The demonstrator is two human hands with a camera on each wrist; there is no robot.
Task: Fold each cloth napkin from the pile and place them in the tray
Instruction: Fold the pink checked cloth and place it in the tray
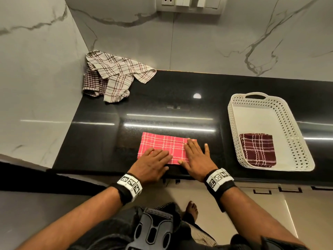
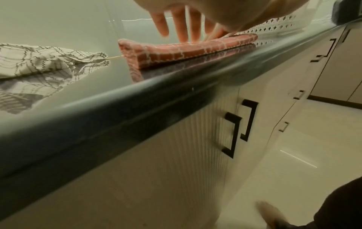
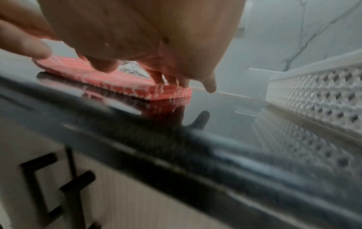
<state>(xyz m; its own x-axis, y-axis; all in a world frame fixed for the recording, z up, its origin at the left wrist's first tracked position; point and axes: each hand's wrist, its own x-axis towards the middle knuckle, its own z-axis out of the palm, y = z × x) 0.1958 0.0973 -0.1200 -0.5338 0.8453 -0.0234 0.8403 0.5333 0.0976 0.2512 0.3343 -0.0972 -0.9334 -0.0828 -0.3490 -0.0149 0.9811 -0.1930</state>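
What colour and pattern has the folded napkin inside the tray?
The napkin is dark maroon with a white check; the head view shows it best.

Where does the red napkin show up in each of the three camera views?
Head: red napkin at lower centre, flat on the black counter, under both hands.
Left wrist: upper centre, seen edge-on near the counter's front edge.
Right wrist: left of centre, below the palm.
Shared landmark: the white tray, to the napkin's right in all views.
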